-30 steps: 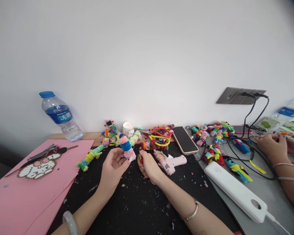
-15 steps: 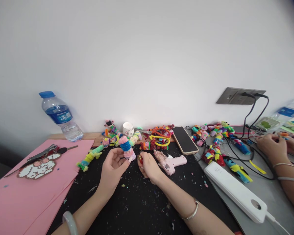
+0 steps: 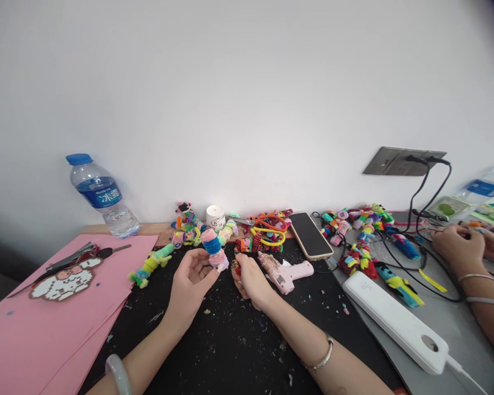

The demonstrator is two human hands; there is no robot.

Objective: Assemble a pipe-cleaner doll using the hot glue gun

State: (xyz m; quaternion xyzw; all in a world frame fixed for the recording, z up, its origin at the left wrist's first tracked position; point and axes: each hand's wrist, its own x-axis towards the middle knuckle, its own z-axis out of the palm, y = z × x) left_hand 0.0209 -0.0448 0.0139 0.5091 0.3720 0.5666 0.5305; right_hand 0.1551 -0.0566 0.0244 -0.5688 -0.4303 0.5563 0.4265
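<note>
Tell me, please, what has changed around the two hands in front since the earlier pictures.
Nothing has visibly changed there. The left hand still holds the pink-and-blue fuzzy piece; the right hand stays beside it, fingers curled. The pink glue gun and the phone lie where they were.

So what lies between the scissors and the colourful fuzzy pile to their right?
Mostly the phone, its screen dark, as the head view shows.

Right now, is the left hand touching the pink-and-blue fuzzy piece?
Touching. The head view shows the left hand with its thumb tip against the lower pink end of the fuzzy piece.
</note>
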